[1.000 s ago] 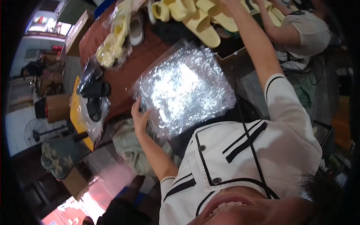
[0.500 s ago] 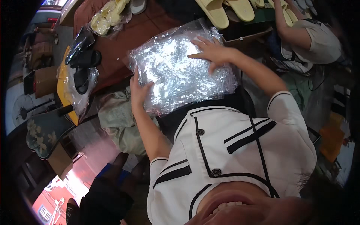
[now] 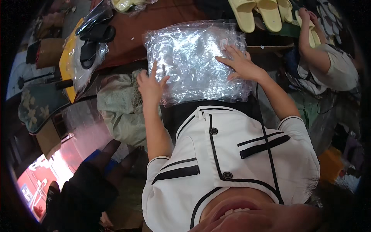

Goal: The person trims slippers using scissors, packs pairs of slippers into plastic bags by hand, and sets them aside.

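Plastic point(image 3: 189, 58): clear pile, flat, just beyond shirt point(image 3: 199, 149), poss. on dark lap point(image 3: 174, 113).
L hand point(image 3: 151, 87): fingers spread at L edge, prob. to steady.
R hand point(image 3: 243, 65): fingers spread on top nr R edge, prob. to keep flat.

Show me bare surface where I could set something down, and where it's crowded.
The brown cloth looks mostly bare between the black slippers and the clear plastic, below the bagged yellow bundle. Upper right is crowded with loose yellow slippers.
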`<state>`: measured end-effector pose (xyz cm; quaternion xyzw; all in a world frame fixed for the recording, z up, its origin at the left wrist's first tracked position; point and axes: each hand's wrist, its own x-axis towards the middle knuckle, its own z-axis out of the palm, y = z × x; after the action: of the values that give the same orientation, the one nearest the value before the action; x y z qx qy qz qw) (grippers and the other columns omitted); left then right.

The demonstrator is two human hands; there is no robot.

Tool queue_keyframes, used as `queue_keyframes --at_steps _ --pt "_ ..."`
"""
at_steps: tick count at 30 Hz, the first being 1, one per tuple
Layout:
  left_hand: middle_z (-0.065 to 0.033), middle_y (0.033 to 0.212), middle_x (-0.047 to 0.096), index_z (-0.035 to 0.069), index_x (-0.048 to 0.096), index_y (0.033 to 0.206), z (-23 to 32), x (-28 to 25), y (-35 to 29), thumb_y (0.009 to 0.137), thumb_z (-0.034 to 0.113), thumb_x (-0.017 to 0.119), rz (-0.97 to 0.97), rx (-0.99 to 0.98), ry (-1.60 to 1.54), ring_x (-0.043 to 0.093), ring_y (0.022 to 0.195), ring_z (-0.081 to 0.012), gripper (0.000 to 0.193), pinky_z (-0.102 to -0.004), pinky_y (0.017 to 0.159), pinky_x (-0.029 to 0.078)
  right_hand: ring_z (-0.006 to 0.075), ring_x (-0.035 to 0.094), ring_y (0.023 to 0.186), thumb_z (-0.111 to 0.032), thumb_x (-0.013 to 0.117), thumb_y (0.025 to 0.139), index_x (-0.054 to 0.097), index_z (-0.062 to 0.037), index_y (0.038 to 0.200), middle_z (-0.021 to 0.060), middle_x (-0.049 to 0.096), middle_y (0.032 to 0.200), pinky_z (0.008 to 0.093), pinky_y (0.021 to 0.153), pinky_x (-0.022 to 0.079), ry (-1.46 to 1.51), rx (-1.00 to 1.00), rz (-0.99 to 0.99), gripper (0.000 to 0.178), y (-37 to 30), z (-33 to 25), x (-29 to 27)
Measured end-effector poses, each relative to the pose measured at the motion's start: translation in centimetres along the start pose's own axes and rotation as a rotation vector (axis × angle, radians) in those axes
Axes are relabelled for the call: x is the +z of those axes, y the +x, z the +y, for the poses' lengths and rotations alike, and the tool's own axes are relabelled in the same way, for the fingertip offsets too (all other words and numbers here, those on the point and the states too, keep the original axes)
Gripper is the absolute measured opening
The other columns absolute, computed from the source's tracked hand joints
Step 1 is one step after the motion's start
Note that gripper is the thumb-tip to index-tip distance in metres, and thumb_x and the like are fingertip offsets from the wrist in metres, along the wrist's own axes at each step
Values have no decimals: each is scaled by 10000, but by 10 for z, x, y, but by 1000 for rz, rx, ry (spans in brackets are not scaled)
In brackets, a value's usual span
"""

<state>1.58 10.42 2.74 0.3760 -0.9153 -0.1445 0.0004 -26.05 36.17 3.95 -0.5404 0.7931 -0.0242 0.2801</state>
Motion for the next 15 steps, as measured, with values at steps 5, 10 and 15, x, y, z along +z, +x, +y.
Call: queue_keyframes --at_steps 5,10,15 --pt "-272 1570 362 254 233 1630 -61 65 -14 909 421 728 -114 -31 -802 396 1393 -466 891 -457 1168 333 376 128 1554 -361 844 739 395 -394 1550 159 167 1679 688 1125 238 24 -119 114 928 9 11 23" --pt "-254 1543 419 221 314 1609 -51 23 -14 920 320 731 -298 -131 -494 411 1387 -465 812 -453 1137 360 368 161 1546 -354 834 751 404 -374 1551 132 194 1672 675 1128 246 25 -107 155 908 2 13 23" --pt "-236 1367 496 252 505 1472 -4 -45 26 902 431 725 104 140 -69 423 1310 -454 636 -610 988 418 379 228 1521 -370 773 823 476 -286 1508 157 262 1641 699 1084 302 -229 -151 108 751 -11 6 -20"
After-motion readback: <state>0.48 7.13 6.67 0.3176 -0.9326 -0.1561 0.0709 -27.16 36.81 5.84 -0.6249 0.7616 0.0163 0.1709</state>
